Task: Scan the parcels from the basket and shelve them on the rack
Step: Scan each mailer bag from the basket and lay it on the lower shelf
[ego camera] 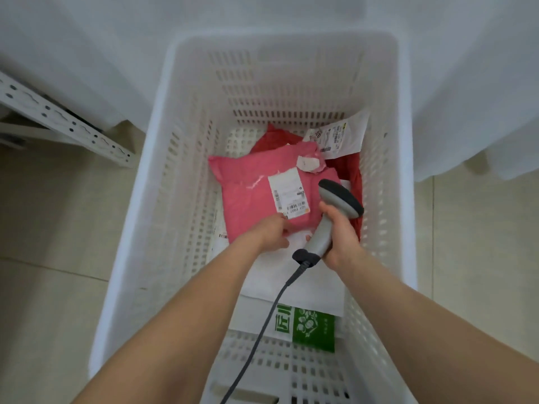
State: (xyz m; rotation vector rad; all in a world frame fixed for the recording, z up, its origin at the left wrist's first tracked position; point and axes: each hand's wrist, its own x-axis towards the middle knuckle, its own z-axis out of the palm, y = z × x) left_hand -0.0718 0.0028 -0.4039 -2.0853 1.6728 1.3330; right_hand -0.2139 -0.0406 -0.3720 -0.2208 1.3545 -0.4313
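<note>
From the head camera, looking straight down, a white slotted basket [175,199] stands on the tiled floor [52,228]. A pale perforated upright of the rack [64,121] is just beside it on the left.

A pink parcel [250,188] lies on top of the heap inside, with its white shipping label [288,196] face up. The left hand [274,231] has its fingers curled over the near edge of that parcel, pinching it just below the barcode.

The right hand [341,231] is wrapped tightly round the grey handle of the scanner [339,196]. The scanner's dark head hangs over the pink parcel's right side, near the label. Its cable [262,325] trails back between the forearms.

Behind the pink one a red parcel [351,170] shows. A white labelled parcel [341,135] leans toward the far right corner. Under the hands lies a flat white parcel [306,275], and beneath that is a bag with green print [313,328].
</note>
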